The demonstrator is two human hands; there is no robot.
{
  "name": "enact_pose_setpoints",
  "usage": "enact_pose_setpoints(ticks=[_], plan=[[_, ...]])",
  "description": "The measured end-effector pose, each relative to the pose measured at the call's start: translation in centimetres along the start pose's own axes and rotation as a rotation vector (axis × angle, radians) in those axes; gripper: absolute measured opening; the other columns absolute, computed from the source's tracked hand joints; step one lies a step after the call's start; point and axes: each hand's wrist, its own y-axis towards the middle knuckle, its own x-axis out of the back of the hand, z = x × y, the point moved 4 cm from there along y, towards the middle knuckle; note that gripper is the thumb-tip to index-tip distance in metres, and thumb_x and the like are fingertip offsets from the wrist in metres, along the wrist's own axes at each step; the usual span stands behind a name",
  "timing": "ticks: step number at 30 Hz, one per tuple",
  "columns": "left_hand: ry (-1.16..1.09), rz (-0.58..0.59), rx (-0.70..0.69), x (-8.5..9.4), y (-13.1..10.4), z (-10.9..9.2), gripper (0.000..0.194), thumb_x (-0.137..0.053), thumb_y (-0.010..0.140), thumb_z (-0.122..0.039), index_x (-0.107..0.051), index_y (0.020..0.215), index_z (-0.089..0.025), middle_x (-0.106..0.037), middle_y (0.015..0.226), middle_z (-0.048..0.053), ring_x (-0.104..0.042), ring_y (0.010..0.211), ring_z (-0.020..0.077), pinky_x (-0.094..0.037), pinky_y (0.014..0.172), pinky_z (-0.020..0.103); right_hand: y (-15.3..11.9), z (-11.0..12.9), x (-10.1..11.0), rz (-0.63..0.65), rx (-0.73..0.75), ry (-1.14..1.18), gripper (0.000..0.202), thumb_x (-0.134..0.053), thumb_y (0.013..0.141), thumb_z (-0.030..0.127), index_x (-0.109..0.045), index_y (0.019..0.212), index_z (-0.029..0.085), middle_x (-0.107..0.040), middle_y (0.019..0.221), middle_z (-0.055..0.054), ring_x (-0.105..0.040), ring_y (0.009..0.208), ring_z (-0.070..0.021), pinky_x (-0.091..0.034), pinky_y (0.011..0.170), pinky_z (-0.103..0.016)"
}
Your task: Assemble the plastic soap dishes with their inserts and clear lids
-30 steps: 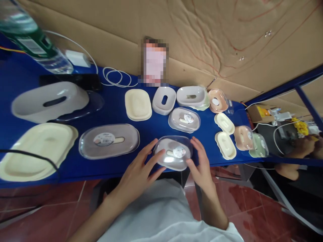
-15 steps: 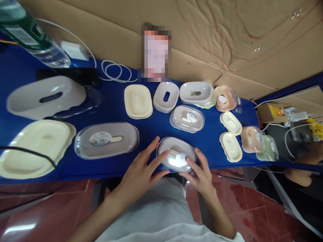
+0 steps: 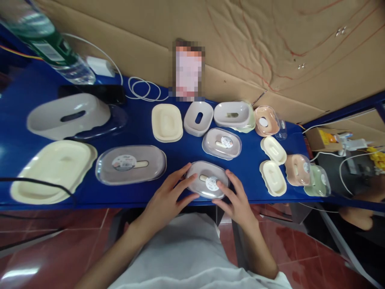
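A small grey oval plastic box (image 3: 197, 187) with a clear lid lies near the table's front edge. It has a cream-coloured slot and a round white label with a barcode. My left hand (image 3: 168, 194) grips its left end, fingertips on the lid and rim. On the other end, my right hand (image 3: 236, 196) holds the rim, one finger by the label. Behind it lies a similar lidded grey box (image 3: 221, 149). To the left is a longer lidded grey box (image 3: 105, 166) with its own label.
Cream trays (image 3: 167, 122), open grey boxes (image 3: 198, 128) and a peach box (image 3: 266, 128) line the back of the blue table (image 3: 180, 154). A water bottle (image 3: 54, 50), a coiled white cable (image 3: 146, 90) and a blurred-out upright object (image 3: 189, 72) stand behind. Someone's arm (image 3: 357, 214) shows at far right.
My hands and the small lidded box have shifted slightly left and up in view, as the camera view has also moved a little. Both hands stay on the box.
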Motion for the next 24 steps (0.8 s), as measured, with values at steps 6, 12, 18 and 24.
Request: enact_pose_setpoints(ticks=[6, 12, 18, 24], plan=[[-0.009, -0.046, 0.007, -0.3, -0.1, 0.6, 0.051, -0.071, 0.102, -0.038, -0.058, 0.15, -0.028, -0.063, 0.154, 0.016, -0.074, 0.126, 0.0268, -0.066, 0.103, 0.044, 0.1, -0.1, -0.2, -0.005, 0.01, -0.064, 0.083, -0.081, 0.096, 0.028, -0.042, 0.168, 0.039, -0.043, 0.173, -0.013, -0.053, 0.154, -0.0367, -0.057, 0.118, -0.057], [0.047, -0.056, 0.009, -0.5, 0.0, 0.6, 0.041, -0.066, 0.105, -0.042, -0.063, 0.142, -0.027, -0.066, 0.149, 0.017, -0.077, 0.117, 0.0247, -0.068, 0.098, 0.042, -0.3, 0.1, -1.0, -0.059, 0.015, -0.119, 0.082, -0.076, 0.1, 0.027, -0.036, 0.17, 0.04, -0.042, 0.174, -0.012, -0.052, 0.154, -0.0361, -0.057, 0.118, -0.057], [0.063, -0.064, -0.012, -0.4, -0.1, 0.3, 0.041, -0.065, 0.105, -0.041, -0.063, 0.143, -0.025, -0.065, 0.15, 0.017, -0.076, 0.119, 0.0246, -0.067, 0.099, 0.041, -0.8, 0.3, -1.3, -0.084, 0.043, -0.133, 0.08, -0.073, 0.101, 0.023, -0.036, 0.171, 0.037, -0.033, 0.178, -0.011, -0.048, 0.156, -0.0359, -0.057, 0.118, -0.055], [0.038, -0.071, -0.048, -0.4, -0.2, 0.5, 0.038, -0.065, 0.105, -0.04, -0.065, 0.14, -0.025, -0.068, 0.148, 0.016, -0.076, 0.119, 0.0239, -0.067, 0.098, 0.039, -1.3, 0.1, -1.3, -0.096, 0.069, -0.181, 0.078, -0.074, 0.1, 0.023, -0.041, 0.169, 0.037, -0.033, 0.178, -0.01, -0.051, 0.154, -0.0371, -0.058, 0.118, -0.055]])
